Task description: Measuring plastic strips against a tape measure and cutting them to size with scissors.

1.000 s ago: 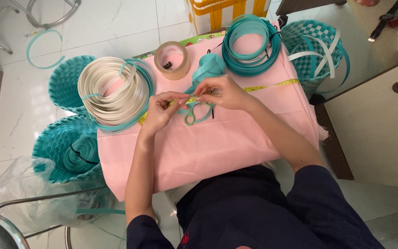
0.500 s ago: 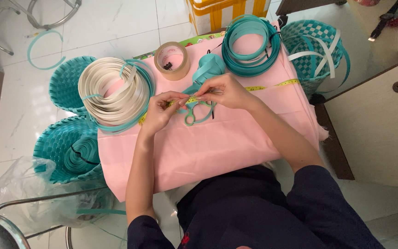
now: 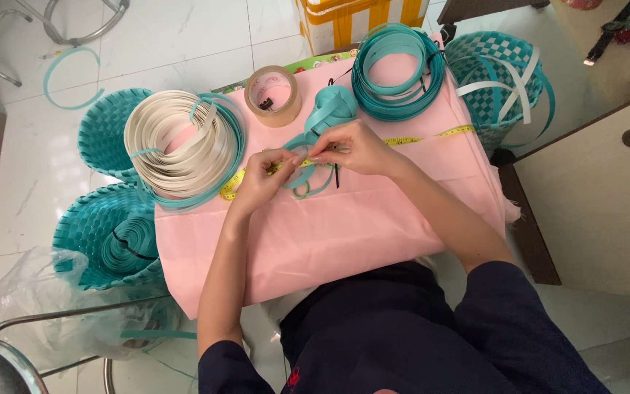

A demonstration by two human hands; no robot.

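Over the pink cloth [image 3: 344,233] both hands meet at a small teal plastic strip [image 3: 308,164] bent into loops. My left hand [image 3: 260,179] pinches the strip's left side, and my right hand [image 3: 355,146] pinches its right side. Under the hands a yellow tape measure [image 3: 432,136] lies stretched across the cloth. A folded bunch of teal strip [image 3: 333,106] rests just behind my right hand.
A coil of white strip [image 3: 176,138] sits at the left, a teal coil [image 3: 395,69] at the back, a brown tape roll [image 3: 273,93] between them. Teal woven baskets stand at left [image 3: 103,128], lower left [image 3: 92,233] and right [image 3: 501,80]. A cabinet [image 3: 599,197] stands at the right.
Both hands stay on the teal strip with only small finger movements; the hands sit slightly closer together now.
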